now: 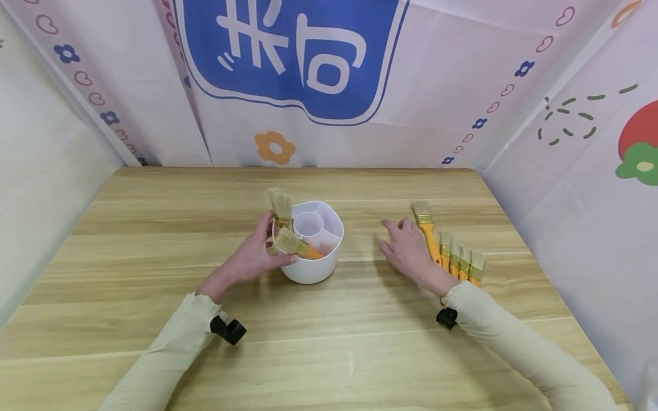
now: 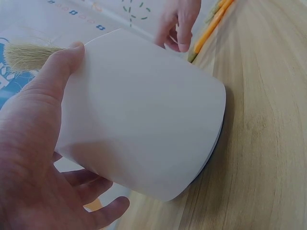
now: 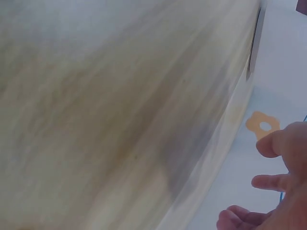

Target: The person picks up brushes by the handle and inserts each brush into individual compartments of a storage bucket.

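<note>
My left hand [image 1: 252, 258] holds a white round desk organizer [image 1: 311, 271] by its left side, the thumb at the front rim and the fingers round the far side. Inside are dividers and a round middle cup. Two paintbrushes stand in its left part: one bristle head [image 1: 280, 204] points up and back, while the other brush [image 1: 292, 242] leans left and shows some orange handle. In the left wrist view, the organizer's plain wall [image 2: 144, 110] fills the middle. My right hand [image 1: 408, 250], fingers loosely bent and holding nothing, hovers right of the organizer, beside an orange-handled paintbrush [image 1: 430, 240].
Several more orange-handled paintbrushes [image 1: 464, 260] lie side by side at the right, partly hidden by my right forearm. The wooden table [image 1: 128, 257] meets a printed cloth backdrop [image 1: 411, 120] at the back, with white cloth sides left and right.
</note>
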`<state>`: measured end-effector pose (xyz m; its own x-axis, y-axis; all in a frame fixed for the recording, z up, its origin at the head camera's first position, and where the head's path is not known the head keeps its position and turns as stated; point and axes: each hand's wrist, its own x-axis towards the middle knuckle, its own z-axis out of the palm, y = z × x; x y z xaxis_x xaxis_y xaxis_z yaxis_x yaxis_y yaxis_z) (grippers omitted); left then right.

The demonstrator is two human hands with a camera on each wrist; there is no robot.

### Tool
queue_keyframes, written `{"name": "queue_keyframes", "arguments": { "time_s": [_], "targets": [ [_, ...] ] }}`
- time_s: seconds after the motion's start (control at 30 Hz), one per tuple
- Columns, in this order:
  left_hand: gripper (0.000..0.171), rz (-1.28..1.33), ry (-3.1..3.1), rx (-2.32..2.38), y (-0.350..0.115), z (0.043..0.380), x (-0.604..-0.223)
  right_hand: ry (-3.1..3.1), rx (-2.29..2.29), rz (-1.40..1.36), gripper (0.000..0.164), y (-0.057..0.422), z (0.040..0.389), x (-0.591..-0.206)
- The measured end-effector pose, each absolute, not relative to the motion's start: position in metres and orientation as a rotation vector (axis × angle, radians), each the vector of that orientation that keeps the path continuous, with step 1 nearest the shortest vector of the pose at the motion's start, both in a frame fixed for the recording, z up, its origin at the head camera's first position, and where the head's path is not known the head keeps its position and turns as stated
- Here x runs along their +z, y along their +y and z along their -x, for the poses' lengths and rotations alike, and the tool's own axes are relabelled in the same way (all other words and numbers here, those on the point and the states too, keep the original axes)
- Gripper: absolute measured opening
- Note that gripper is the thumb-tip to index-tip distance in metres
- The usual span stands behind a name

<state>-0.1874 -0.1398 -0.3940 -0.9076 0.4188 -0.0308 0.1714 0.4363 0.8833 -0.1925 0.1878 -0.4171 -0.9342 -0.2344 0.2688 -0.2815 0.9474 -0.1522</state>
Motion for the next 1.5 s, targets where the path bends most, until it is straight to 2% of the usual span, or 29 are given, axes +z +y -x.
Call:
{"name": "queue_keyframes", "arguments": {
  "time_s": [0.7,0.97,1.5],
  "targets": [
    [0.102,-0.539,2.438,1.457,-0.14,0.19,-0.394,-3.027,0.26,-0.168,0.046,0.224,0.208,-0.423],
    [0.101,-0.517,2.451,1.442,-0.141,0.189,-0.394,-3.165,0.35,-0.063,0.047,0.231,0.216,-0.413],
    [0.102,-0.51,2.453,1.436,-0.141,0.189,-0.394,-3.208,0.186,-0.067,0.05,0.246,0.242,-0.406]
  ]
}}
